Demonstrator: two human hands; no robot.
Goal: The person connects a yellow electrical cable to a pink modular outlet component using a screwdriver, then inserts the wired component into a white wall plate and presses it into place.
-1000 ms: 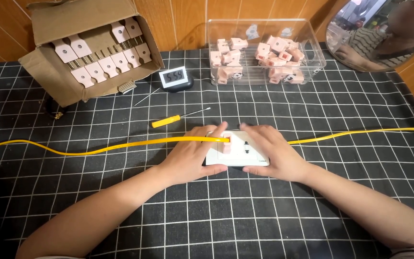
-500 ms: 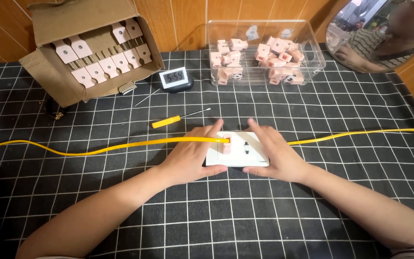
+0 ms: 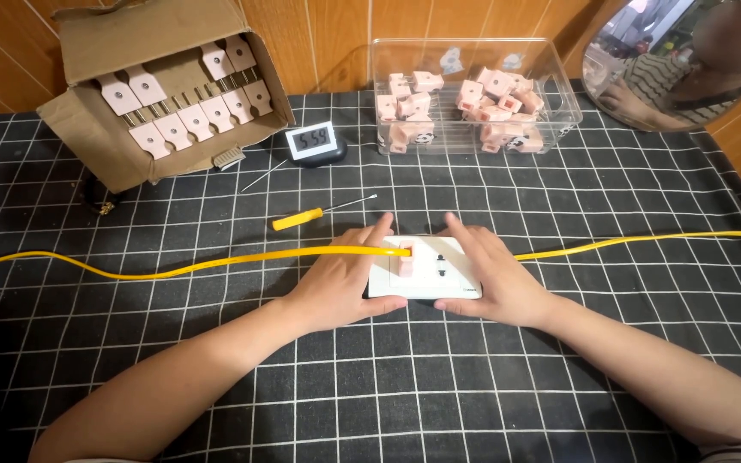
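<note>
White plastic, a wall socket plate (image 3: 426,276) lies flat on the black checked cloth (image 3: 388,386), clasped at both ends: left hand (image 3: 340,283) and right hand (image 3: 490,279) each closed on an edge; a pink plug (image 3: 404,255) sits in it, joined to a yellow cable (image 3: 173,264) running across the table; behind lie a yellow screwdriver (image 3: 302,219), a small timer (image 3: 315,142), a cardboard box (image 3: 160,90) and a clear tub (image 3: 473,99); the palms hide the plate's ends.
</note>
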